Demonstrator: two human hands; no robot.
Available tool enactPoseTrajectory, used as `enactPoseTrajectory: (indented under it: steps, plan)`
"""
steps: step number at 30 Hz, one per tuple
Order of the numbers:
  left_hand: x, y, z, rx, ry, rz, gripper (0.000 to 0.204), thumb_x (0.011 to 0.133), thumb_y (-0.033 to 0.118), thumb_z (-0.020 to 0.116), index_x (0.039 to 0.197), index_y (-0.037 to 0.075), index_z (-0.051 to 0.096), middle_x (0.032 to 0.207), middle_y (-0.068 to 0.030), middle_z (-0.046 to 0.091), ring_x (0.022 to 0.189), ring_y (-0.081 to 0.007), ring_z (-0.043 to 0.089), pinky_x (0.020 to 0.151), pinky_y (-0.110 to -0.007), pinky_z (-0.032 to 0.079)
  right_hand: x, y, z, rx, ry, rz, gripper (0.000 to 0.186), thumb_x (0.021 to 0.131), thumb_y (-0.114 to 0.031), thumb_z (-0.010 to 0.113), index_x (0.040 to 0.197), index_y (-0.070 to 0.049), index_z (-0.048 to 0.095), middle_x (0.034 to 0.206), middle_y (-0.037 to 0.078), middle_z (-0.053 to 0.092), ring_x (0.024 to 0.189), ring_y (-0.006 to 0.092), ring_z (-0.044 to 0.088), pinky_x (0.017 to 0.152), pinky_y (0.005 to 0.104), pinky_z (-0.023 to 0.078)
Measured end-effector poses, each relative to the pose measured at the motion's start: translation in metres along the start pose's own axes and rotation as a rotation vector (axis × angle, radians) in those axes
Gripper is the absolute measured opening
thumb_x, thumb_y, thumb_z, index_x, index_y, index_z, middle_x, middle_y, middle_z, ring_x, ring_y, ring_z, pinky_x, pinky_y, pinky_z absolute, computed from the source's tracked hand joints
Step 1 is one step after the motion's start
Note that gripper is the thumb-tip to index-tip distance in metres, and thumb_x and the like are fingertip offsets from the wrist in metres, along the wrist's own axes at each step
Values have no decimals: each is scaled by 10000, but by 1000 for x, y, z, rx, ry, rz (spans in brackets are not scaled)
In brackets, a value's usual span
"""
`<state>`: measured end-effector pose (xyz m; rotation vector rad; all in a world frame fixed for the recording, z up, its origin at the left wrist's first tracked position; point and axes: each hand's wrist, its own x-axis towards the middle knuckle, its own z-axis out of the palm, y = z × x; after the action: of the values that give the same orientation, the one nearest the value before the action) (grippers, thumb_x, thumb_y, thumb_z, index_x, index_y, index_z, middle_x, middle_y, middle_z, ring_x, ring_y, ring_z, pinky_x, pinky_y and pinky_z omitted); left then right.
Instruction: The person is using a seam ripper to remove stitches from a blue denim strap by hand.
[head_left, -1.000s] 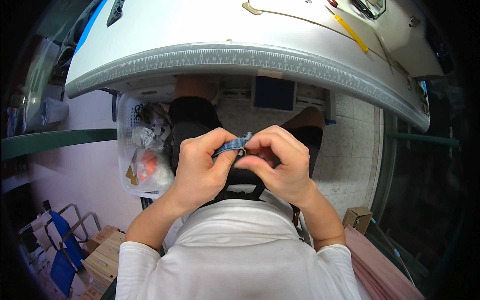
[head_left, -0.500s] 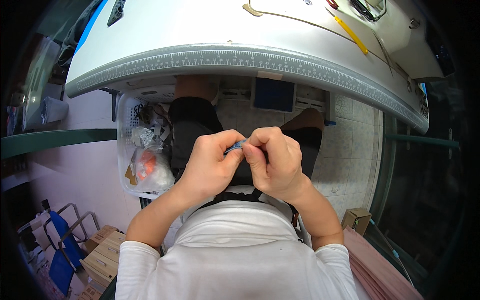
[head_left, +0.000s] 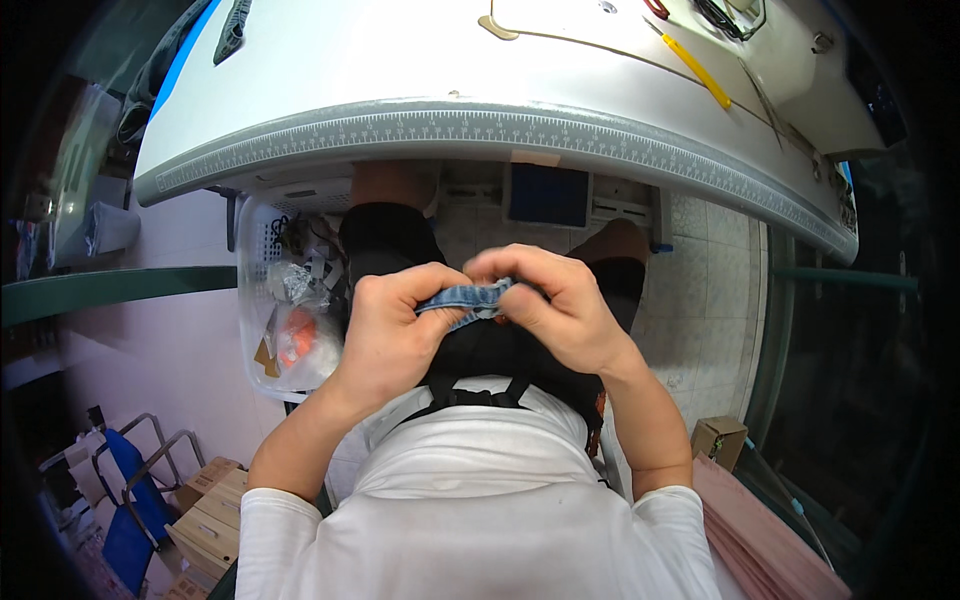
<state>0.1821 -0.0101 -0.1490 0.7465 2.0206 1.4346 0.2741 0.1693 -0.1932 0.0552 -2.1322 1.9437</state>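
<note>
Blue denim, folded into a narrow strip [head_left: 462,297], sits between the person's 2 hands, above the lap and short of the table [head_left: 350,55]. Its faces look faded, with paler streaks along the edges, and the right end appears bunched. The left hand [head_left: 388,325] pinches the strip between thumb and fingers. The right hand [head_left: 572,308] is at the other end, thumb against the cloth and fingers arched over it; they are blurred, so I cannot tell whether they grip. Along the table's front runs a grey ruler [head_left: 480,124], printed with white marks and small numbers. On the tabletop lies a yellow-handled tool [head_left: 697,68].
</note>
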Motion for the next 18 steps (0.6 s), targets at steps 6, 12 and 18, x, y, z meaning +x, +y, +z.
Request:
enactPoseTrajectory:
  steps: [6, 12, 18]
  plan:
    - [-2, -12, -10, 425, 159, 381, 247, 705, -107, 679, 925, -9, 735, 629, -52, 596, 590, -161, 576, 561, -262, 445, -9, -15, -1, -399, 189, -318, 224, 670, 47, 777, 873, -20, 712, 794, 77, 653, 652, 225, 603, 578, 318, 473]
    - [5, -9, -7, 535, 169, 855, 394, 596, -102, 676, 985, -37, 672, 824, -145, 609, 639, -272, 592, 545, -330, 469, -10, -16, 1, -485, 254, -549, 301, 619, 61, 772, 905, -18, 724, 803, 68, 648, 667, 230, 613, 572, 324, 474]
    - [3, -18, -21, 675, 124, 1107, 391, 573, -60, 676, 949, -21, 575, 851, -166, 598, 577, -269, 541, 469, -360, 420, -16, -20, -2, -399, 216, -454, 253, 666, 46, 772, 906, -5, 710, 844, 93, 660, 715, 247, 625, 610, 316, 487]
